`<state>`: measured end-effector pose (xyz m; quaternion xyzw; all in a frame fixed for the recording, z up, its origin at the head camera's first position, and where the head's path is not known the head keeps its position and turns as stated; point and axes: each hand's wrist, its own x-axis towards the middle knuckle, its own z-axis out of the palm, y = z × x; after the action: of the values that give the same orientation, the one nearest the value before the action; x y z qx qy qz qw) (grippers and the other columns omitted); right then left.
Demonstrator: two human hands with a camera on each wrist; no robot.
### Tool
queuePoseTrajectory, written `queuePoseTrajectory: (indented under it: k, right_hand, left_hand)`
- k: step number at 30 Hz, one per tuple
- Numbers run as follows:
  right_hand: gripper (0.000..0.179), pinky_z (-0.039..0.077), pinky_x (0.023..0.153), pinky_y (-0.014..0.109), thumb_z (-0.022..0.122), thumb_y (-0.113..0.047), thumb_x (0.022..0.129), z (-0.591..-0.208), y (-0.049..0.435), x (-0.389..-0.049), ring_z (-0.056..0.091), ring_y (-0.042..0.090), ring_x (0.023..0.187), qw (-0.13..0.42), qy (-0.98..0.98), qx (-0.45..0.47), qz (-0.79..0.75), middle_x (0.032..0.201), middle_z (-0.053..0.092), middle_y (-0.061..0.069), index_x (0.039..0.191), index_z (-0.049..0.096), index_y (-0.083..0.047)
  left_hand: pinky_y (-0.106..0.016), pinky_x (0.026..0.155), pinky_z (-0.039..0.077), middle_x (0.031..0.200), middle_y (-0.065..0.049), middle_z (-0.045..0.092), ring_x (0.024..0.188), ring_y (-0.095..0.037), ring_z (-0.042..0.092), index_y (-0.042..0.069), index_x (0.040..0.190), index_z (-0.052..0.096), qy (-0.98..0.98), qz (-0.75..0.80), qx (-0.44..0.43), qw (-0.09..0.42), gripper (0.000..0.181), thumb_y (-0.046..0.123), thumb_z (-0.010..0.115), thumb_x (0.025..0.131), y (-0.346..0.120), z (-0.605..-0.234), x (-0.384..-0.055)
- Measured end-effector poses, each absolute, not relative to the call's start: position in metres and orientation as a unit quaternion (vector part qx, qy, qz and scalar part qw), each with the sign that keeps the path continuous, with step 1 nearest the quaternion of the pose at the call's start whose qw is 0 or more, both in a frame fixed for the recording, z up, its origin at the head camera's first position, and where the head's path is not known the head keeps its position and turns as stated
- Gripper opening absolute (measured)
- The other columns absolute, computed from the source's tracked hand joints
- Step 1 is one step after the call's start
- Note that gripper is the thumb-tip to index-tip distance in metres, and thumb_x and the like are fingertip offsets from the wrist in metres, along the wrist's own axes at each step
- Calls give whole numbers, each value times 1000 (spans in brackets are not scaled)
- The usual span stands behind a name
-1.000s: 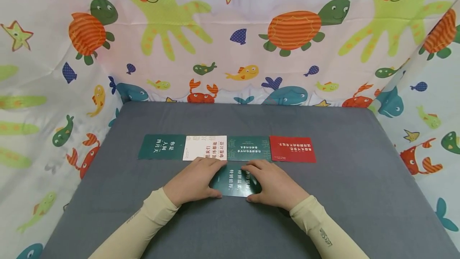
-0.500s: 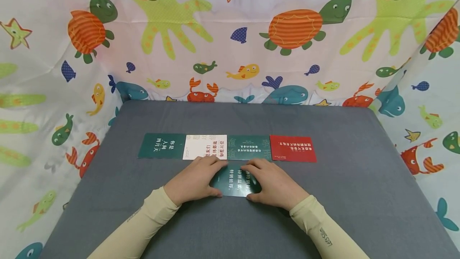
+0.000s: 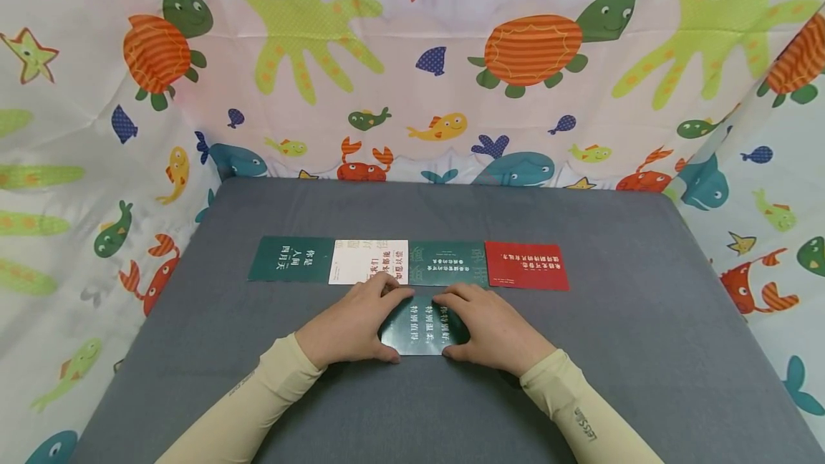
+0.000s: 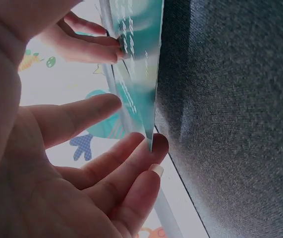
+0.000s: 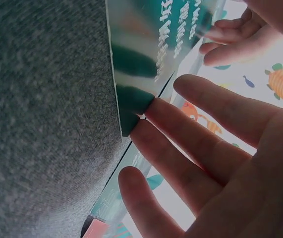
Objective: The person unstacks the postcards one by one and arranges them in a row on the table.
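A glossy dark green card (image 3: 420, 326) with white Chinese lettering lies crosswise between both hands, in front of a row of cards. My left hand (image 3: 353, 319) holds its left end, thumb at the near corner and fingers by the far edge. At the other end my right hand (image 3: 495, 324) grips it the same way. In the left wrist view the card (image 4: 142, 64) is seen nearly edge-on, its corner at the fingertips. The right wrist view has two fingertips against the edge of the card (image 5: 136, 64), with the other fingers spread apart.
Just beyond stands a joined row: a green card (image 3: 290, 259), a white card (image 3: 351, 263), another green card (image 3: 447, 263) and a red card (image 3: 527, 266). The grey table (image 3: 412, 407) is enclosed by a cloth (image 3: 399, 92) printed with sea animals.
The left hand's fingers have shifted slightly, and the held card catches more light across its left part, with its near edge a little lower in view. The right hand and row stay put.
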<state>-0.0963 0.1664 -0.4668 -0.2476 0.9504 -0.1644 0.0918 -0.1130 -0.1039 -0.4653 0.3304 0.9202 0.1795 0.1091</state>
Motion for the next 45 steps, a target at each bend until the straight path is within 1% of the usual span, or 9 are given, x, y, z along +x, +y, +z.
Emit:
queuePoseTrajectory:
  k: [3, 7, 11, 15, 21, 28, 34, 42, 45]
  right_hand:
    - [86, 54, 114, 51, 97, -48, 75, -466, 169, -95, 61, 23, 129, 89, 951, -248, -160, 147, 63, 0, 150, 64, -22]
    - [88, 55, 112, 49, 97, -51, 74, -466, 171, -95, 61, 21, 127, 78, 951, -255, -157, 146, 63, -1, 150, 64, -22]
    - [92, 54, 112, 49, 98, -53, 72, -463, 173, -96, 60, 18, 128, 64, 953, -255, -153, 146, 63, -2, 152, 63, -24]
    - [94, 53, 114, 51, 99, -50, 71, -458, 184, -100, 59, 21, 131, 56, 957, -240, -152, 147, 63, -1, 153, 62, -25]
    - [93, 55, 112, 57, 99, -38, 74, -449, 234, -114, 58, 30, 134, 64, 961, -205, -173, 152, 59, 5, 156, 58, -21]
    - [91, 53, 109, 63, 95, -20, 81, -436, 329, -135, 50, 37, 140, 77, 966, -156, -194, 159, 53, 12, 161, 50, -17]
    - [93, 50, 111, 66, 91, -18, 85, -437, 383, -146, 49, 40, 138, 113, 967, -106, -203, 162, 47, 19, 164, 43, -13]
    - [99, 46, 111, 69, 88, -15, 84, -452, 431, -155, 40, 43, 140, 126, 966, -66, -218, 165, 41, 21, 168, 36, -15]
    - [101, 47, 110, 69, 88, -16, 84, -455, 447, -155, 41, 43, 140, 137, 964, -53, -222, 166, 39, 21, 169, 34, -16]
  left_hand:
    - [-45, 110, 50, 146, -8, 53, 124, -25, 55, 16, 159, 53, 918, 175, 337, 112, 102, 46, 100, 73, -102, -464, -113]
    - [-46, 113, 47, 143, -6, 58, 125, -23, 55, 15, 159, 53, 916, 165, 351, 105, 100, 46, 98, 76, -101, -463, -115]
    - [-46, 114, 46, 143, -4, 59, 126, -20, 55, 15, 160, 52, 915, 168, 353, 99, 99, 48, 96, 78, -101, -461, -119]
    - [-46, 114, 46, 143, -4, 58, 127, -20, 54, 15, 160, 51, 913, 181, 353, 94, 98, 50, 94, 79, -89, -459, -126]
    - [-45, 117, 45, 141, -3, 58, 126, -19, 55, 14, 162, 49, 909, 157, 376, 83, 97, 52, 91, 82, -31, -455, -153]
    - [-45, 117, 43, 141, -5, 58, 126, -20, 55, 13, 161, 49, 905, 129, 401, 64, 95, 59, 84, 86, 71, -453, -188]
    - [-44, 117, 42, 150, -4, 59, 133, -19, 57, 15, 163, 48, 907, 125, 394, 79, 97, 63, 83, 86, 139, -456, -208]
    - [-41, 111, 43, 152, 0, 61, 133, -18, 60, 16, 161, 50, 910, 129, 384, 94, 98, 65, 84, 84, 198, -467, -224]
    - [-41, 111, 43, 152, 2, 61, 134, -16, 59, 17, 161, 50, 910, 128, 382, 101, 97, 67, 83, 84, 213, -471, -225]
